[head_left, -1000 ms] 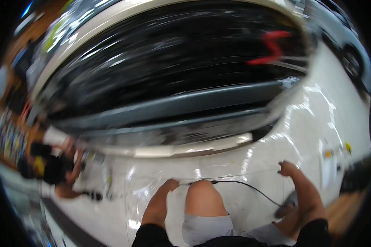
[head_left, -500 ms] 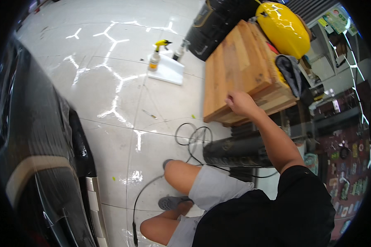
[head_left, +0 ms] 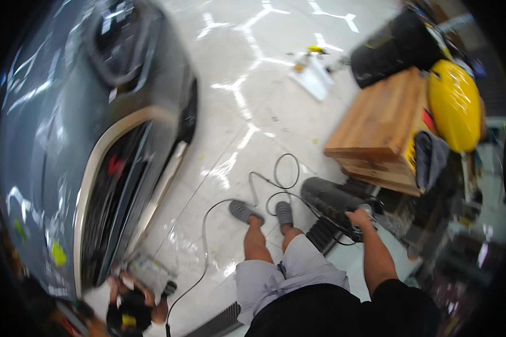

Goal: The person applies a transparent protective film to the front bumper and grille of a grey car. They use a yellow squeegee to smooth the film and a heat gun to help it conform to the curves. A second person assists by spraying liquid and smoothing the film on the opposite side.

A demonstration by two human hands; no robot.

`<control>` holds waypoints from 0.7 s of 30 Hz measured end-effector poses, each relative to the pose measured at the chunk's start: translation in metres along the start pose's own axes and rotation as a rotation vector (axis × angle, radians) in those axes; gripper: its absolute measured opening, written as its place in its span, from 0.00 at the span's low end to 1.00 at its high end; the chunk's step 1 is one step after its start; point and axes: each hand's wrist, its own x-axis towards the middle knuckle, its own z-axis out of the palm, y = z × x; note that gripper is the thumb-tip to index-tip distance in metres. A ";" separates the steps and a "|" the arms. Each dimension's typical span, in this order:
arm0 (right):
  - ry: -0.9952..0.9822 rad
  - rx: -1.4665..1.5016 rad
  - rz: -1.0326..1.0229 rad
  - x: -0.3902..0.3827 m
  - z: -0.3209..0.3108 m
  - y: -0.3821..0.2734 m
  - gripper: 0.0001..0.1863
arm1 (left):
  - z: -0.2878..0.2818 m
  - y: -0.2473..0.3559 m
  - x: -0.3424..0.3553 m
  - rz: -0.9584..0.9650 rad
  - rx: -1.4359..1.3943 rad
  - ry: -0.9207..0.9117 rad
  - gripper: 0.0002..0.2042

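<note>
My right hand (head_left: 361, 218) is at the near end of a dark cylinder (head_left: 329, 196), beside its shiny metal fittings. The fingers look closed there, but motion blur hides what is in them. A thin black hose (head_left: 206, 241) loops over the floor beside the cylinder and runs past my feet toward the lower edge. My left hand is out of view.
A grey car (head_left: 50, 146) fills the left side, with another person (head_left: 130, 306) crouched by its near end. At right stand a wooden box (head_left: 385, 112), a yellow rounded shell (head_left: 455, 104), a grey cloth (head_left: 431, 160) and a black drum (head_left: 391, 50). Farther back, a white board (head_left: 315, 83) lies on the floor.
My right hand has gone from a fist over the wooden box down to the dark cylinder's end. The view has turned left, bringing in more of the car and the crouched person.
</note>
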 end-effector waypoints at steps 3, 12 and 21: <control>0.059 1.103 0.283 0.023 -0.029 0.024 0.33 | 0.026 -0.095 -0.081 -0.203 0.018 0.011 0.12; 0.330 1.679 0.486 0.126 0.027 -0.002 0.12 | 0.101 -0.275 -0.282 -0.750 0.042 0.171 0.11; 0.287 1.247 0.118 0.066 0.089 -0.039 0.11 | 0.149 -0.352 -0.308 -1.183 -0.101 0.135 0.08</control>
